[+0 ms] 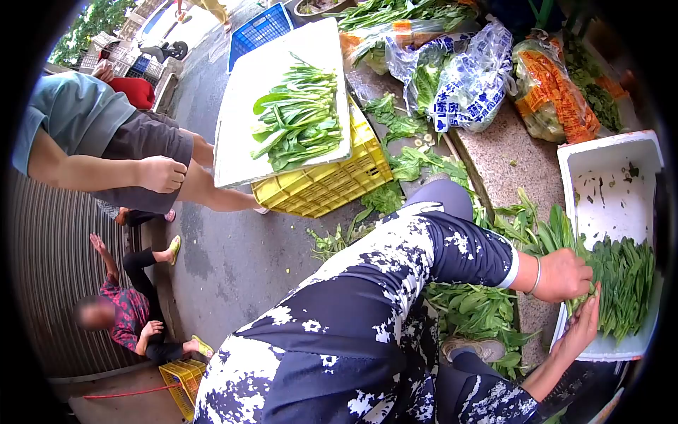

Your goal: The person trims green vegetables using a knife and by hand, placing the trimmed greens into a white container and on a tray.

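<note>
My left hand (559,275), with a bracelet at its wrist, is closed around a bunch of leafy greens (558,230) at the near side of a white foam box (609,191). Just below it, my right hand (583,325) has its fingers against the stem end of the same bunch; its grip is partly hidden. Dark green leafy stalks (625,286) lie lined up inside the box, beside both hands. Bits of leaf and dirt dot the box's bare bottom. Loose greens (480,311) are heaped under my left arm.
A white foam lid (236,99) bearing greens (300,113) rests on a yellow crate (325,180). Plastic bags of vegetables (473,85) lie at the back. A person in shorts (148,138) stands at left; another (127,311) sits lower left. A blue crate (260,34) is behind.
</note>
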`<action>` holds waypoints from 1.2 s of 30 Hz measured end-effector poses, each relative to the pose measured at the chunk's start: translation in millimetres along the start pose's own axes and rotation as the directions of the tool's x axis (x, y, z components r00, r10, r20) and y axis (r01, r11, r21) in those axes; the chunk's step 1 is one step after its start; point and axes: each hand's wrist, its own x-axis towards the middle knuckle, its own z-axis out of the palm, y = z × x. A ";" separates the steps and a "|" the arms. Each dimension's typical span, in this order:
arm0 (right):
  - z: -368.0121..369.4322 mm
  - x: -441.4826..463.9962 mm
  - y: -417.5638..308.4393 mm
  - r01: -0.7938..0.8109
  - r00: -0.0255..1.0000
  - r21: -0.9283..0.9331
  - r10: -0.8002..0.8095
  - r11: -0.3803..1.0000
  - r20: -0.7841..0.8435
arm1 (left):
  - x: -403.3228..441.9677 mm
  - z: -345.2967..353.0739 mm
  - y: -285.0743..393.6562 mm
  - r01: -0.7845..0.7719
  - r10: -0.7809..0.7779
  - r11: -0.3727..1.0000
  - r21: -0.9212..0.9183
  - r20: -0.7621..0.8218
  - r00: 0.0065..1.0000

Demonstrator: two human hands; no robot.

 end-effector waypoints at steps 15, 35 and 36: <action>-27.6 39.0 44.6 -0.221 0.975 -0.249 0.222 0.943 -0.022 | -14.1 -86.0 -35.7 0.212 -0.202 0.970 0.118 -0.094 0.975; -47.8 71.8 145.9 0.040 0.988 -0.630 0.065 0.776 0.143 | -243.1 -439.2 -194.1 0.569 -0.928 0.203 0.797 -0.029 0.372; -46.9 70.8 146.1 0.039 0.989 -0.621 0.060 0.783 0.137 | -238.1 -439.1 -190.4 0.634 -0.959 0.152 0.758 -0.042 0.279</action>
